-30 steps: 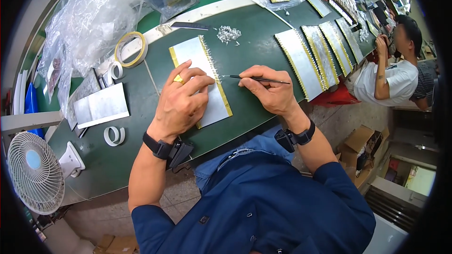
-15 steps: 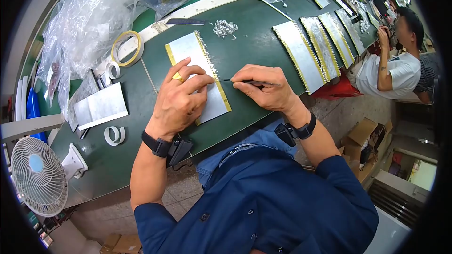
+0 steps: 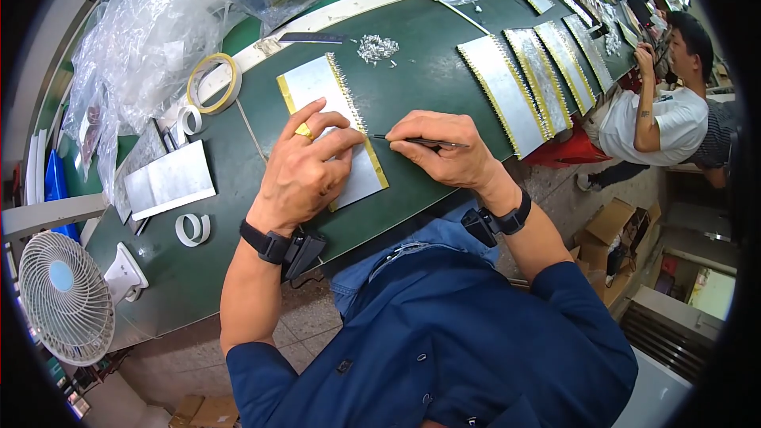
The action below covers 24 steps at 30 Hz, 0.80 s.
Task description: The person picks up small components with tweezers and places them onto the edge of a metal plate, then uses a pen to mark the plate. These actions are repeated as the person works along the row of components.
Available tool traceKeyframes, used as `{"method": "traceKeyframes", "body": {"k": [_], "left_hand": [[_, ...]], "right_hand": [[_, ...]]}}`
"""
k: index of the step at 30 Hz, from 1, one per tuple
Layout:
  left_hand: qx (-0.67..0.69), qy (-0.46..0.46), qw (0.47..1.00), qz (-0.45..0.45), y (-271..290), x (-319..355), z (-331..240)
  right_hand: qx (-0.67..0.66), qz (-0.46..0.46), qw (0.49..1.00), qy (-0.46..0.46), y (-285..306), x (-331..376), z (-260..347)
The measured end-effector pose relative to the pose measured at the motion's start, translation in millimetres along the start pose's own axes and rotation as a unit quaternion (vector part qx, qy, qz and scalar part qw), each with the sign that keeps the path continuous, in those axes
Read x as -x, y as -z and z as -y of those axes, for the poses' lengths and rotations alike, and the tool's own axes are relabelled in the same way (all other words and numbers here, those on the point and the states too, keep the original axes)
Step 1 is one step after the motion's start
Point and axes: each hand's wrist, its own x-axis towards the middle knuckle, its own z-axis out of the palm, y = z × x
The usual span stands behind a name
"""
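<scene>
A silver-grey plate with yellow tape strips along its long sides (image 3: 313, 77) lies on the green tabletop in front of me. Small metal pins (image 3: 342, 84) line the upper part of its right edge. My left hand (image 3: 307, 160) rests over the plate, fingers bent, with the index fingertip at that edge; its thumb and anything pinched there are hidden. From the right, my right hand (image 3: 448, 148) grips a slim dark pen-like tool with a metal tip (image 3: 432, 142). The tip meets the plate's edge beside my left fingertip. Loose small metal pieces (image 3: 377, 49) lie heaped beyond the plate.
Several similar taped plates (image 3: 507, 95) lie in a row at right, near a seated person (image 3: 674, 111). At left are a tape roll (image 3: 214, 82), smaller white rolls (image 3: 193, 229), a bare metal sheet (image 3: 170, 180), a fan (image 3: 67, 293) and clear plastic bags (image 3: 158, 24).
My left index finger and the tool tip have shifted very slightly at the plate's edge. The seated person's head and leg have moved a little.
</scene>
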Motion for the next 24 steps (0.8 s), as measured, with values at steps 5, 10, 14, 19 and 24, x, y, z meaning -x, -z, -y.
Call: {"method": "traceKeyframes", "body": {"k": [5, 10, 14, 19, 24], "left_hand": [[-0.006, -0.009, 1.000, 0.001, -0.7, -1.3, -0.1], [-0.011, -0.010, 1.000, 0.002, -1.6, -1.8, -0.4], [-0.020, -0.021, 1.000, 0.002, -3.1, -6.0, 0.9], [-0.021, -0.021, 1.000, 0.005, 1.0, -3.1, -0.5], [-0.015, -0.014, 1.000, -0.018, 3.1, -2.2, -4.4]], "right_hand": [[-0.008, -0.007, 1.000, -0.002, -2.0, 0.6, -1.6], [-0.012, -0.006, 1.000, -0.012, -2.2, 0.5, -2.2], [-0.006, -0.004, 1.000, -0.029, 1.9, -1.5, 1.1], [-0.031, -0.044, 0.994, -0.095, 1.4, 5.0, 5.6], [-0.056, -0.201, 0.961, -0.179, -3.3, -3.7, -3.9]]}}
